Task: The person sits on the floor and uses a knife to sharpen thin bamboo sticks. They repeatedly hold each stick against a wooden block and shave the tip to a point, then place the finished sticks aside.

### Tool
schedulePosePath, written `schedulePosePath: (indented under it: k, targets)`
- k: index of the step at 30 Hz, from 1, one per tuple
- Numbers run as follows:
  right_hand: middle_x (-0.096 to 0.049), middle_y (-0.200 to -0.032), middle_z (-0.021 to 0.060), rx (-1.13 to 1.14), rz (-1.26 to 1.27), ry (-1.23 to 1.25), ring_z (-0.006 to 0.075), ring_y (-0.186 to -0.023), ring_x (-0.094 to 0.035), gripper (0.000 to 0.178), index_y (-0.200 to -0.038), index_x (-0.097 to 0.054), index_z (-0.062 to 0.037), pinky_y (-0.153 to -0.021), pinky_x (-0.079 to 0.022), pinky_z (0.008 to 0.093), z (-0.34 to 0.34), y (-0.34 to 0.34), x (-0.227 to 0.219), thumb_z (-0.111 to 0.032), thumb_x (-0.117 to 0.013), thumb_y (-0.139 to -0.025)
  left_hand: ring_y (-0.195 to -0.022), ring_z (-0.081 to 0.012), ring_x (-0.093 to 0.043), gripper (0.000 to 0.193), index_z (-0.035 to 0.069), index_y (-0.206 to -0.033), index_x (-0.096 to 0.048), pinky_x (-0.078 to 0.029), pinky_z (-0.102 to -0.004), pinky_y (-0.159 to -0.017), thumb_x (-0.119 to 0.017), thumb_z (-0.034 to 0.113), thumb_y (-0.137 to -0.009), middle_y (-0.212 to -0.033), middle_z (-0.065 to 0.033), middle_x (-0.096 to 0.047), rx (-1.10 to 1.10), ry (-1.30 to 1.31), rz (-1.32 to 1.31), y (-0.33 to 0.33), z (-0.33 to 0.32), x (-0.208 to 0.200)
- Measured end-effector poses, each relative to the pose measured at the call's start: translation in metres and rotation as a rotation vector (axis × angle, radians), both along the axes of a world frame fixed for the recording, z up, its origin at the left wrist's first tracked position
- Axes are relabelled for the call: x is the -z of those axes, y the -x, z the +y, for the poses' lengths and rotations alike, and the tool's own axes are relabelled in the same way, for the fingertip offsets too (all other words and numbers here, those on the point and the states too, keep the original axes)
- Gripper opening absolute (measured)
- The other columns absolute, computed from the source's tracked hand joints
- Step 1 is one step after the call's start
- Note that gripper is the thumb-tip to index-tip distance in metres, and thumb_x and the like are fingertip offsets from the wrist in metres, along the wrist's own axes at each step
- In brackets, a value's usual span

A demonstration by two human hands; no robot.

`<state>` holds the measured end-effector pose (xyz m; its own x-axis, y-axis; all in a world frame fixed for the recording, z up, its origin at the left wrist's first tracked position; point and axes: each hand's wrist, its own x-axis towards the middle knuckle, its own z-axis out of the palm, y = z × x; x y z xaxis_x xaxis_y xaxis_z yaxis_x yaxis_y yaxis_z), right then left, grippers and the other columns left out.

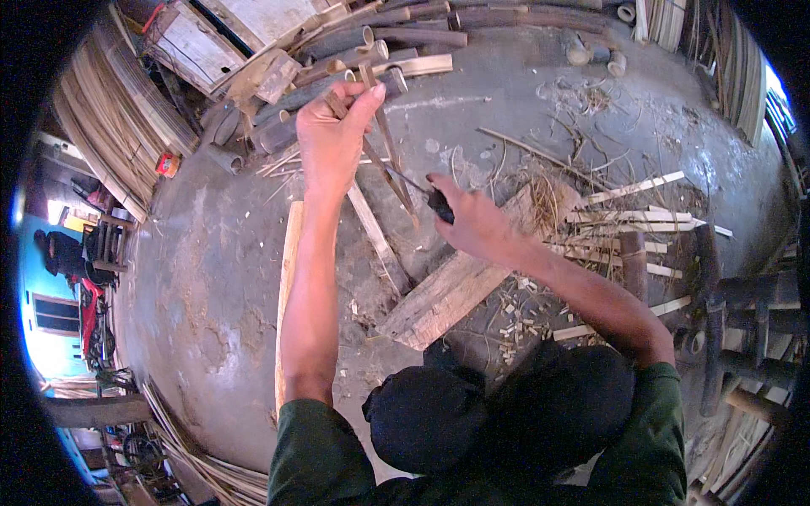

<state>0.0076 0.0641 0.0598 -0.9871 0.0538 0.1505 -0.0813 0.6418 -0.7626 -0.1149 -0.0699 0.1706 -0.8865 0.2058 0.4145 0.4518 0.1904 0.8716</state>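
My left hand [327, 139] is raised at the upper middle, thumb and fingers closed on thin brown bamboo strips [386, 126]. They slant down to the right and come together near their lower ends; whether they are one split piece, I cannot tell. In my right hand [477, 221] is a knife [440, 205], gripped by its dark handle. Its narrow blade points up and left and meets the strips below my left hand. A worn wooden plank [451, 295] lies under my right forearm, with a pale strip [377, 238] to its left.
Wood chips [523, 325] and pale split pieces [637, 218] litter the floor at the right. Bamboo poles [422, 38] are piled at the back. Long slats [118, 118] lean at the left, and a dark bamboo frame [759, 325] stands at the right.
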Motion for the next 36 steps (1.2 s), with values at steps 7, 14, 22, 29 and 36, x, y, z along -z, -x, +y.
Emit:
schedulePosePath:
  k: [7, 14, 22, 29, 36]
  targets:
    - [-0.064, -0.080, 0.0265, -0.087, -0.170, -0.023, 0.0428, -0.075, -0.065, 0.038, -0.102, -0.055, 0.0000, -0.063, -0.052, 0.0483, 0.007, -0.006, 0.118, -0.027, -0.067, -0.078, -0.055, -0.0025, -0.046, 0.020, 0.003, -0.089, -0.073, -0.035, -0.0205, -0.052, -0.073, 0.022, -0.084, -0.062, 0.0039, -0.058, -0.048, 0.088, 0.023, -0.018, -0.005, -0.006]
    - [-0.064, -0.078, 0.0243, -0.227, -0.661, 0.238, 0.0396, -0.073, -0.066, 0.036, -0.104, -0.055, -0.0009, -0.065, -0.052, 0.0473, 0.003, 0.003, 0.089, -0.023, -0.062, -0.077, -0.056, -0.0057, -0.045, 0.020, 0.000, -0.088, -0.070, -0.037, -0.0225, -0.054, -0.070, 0.020, -0.088, -0.065, 0.0040, -0.057, -0.136, -0.100, 0.132, 0.019, -0.030, 0.010]
    - [-0.067, -0.085, 0.0201, -0.245, -0.409, -0.504, 0.0377, -0.077, -0.067, 0.049, -0.121, -0.051, -0.0044, -0.069, -0.054, 0.0491, 0.032, 0.015, 0.113, -0.022, -0.064, -0.077, -0.052, -0.0094, -0.044, 0.026, 0.007, -0.082, -0.049, -0.037, -0.0252, -0.046, -0.050, 0.026, -0.101, -0.063, 0.0000, -0.050, 0.020, -0.191, 0.181, 0.042, 0.030, 0.036]
    - [-0.063, -0.100, 0.0255, -0.202, -0.375, -0.023, 0.0410, -0.094, -0.061, 0.039, -0.109, -0.056, 0.0003, -0.082, -0.047, 0.0478, 0.037, -0.021, 0.128, -0.017, -0.063, -0.075, -0.113, -0.0434, -0.053, 0.055, -0.011, -0.127, -0.046, -0.039, -0.0491, -0.101, -0.055, 0.034, -0.096, -0.120, -0.0298, -0.056, -0.138, 0.247, 0.358, 0.073, 0.033, 0.023]
    - [-0.062, -0.085, 0.0151, 0.034, -0.609, 0.128, 0.0289, -0.075, -0.060, 0.032, -0.105, -0.057, -0.0004, -0.067, -0.047, 0.0393, 0.045, -0.160, 0.159, -0.017, -0.068, -0.080, -0.076, -0.0211, -0.057, 0.026, -0.002, -0.103, -0.061, -0.047, -0.0344, -0.073, -0.051, 0.021, -0.096, -0.084, -0.0112, -0.060, -0.456, -0.007, 0.909, 0.061, -0.050, -0.077]
